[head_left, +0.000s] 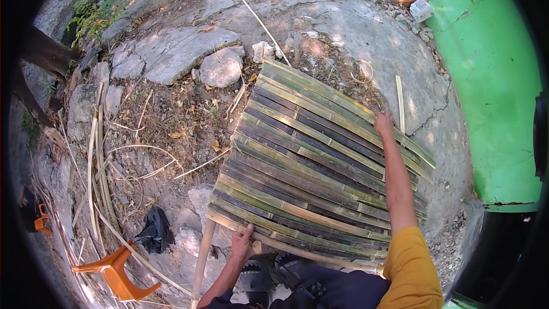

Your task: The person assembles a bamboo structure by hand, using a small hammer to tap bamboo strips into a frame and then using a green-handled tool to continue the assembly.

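Holding the panel between them, your left hand pinches its near edge, your right hand grips its far edge; left of both lies an orange stool.

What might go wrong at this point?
The bare left hand and right hand touch the bamboo slat panel, so split edges might cut or splinter the fingers. Its right-hand slat ends are staggered and could snag. Long loose bamboo strips on the rubble at left might trip someone.
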`<state>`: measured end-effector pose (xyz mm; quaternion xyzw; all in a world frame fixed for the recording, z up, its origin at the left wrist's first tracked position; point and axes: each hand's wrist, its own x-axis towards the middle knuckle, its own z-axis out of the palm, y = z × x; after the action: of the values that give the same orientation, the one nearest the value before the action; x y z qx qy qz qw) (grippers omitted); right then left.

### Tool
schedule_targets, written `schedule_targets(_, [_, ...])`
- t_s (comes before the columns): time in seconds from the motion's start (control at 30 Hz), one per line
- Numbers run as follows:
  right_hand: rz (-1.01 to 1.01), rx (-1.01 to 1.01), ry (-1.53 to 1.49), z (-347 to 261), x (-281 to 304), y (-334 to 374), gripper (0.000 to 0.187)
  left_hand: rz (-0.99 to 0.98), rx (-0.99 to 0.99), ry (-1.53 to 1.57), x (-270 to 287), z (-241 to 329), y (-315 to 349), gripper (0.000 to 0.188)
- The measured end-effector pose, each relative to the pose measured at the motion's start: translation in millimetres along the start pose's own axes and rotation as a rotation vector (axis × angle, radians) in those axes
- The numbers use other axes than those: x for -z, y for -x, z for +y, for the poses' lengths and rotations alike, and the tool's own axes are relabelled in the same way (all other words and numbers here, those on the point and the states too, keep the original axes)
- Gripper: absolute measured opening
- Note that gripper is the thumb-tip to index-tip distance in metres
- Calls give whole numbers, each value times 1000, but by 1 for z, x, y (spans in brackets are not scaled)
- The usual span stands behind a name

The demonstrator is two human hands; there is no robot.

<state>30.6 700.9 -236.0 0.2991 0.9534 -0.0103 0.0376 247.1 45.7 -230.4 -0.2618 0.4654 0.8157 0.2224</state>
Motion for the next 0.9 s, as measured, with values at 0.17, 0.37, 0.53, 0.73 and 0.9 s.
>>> schedule_targets(0.17, [47, -2, -34, 14, -2, 8, 40, -16, 36, -40, -25, 17, 3, 33])
schedule_targets(0.37, [353, 225, -379, -67, 5, 136, 62, -21, 311, -566, -5, 52, 1, 56])
schedule_targets(0.53, [84, 421, -421, -129, 21, 293, 68, -81, 353, -691, -3, 69, 8, 67])
schedule_targets(0.73, [60, 371, -296, -129, 0, 318, 68, -340, -66, -1386, -32, 85, 35, 47])
schedule_targets(0.9, [154, 308, -313, -145, 2, 370, 68, -502, -873, -1581, -53, 92, 46, 53])
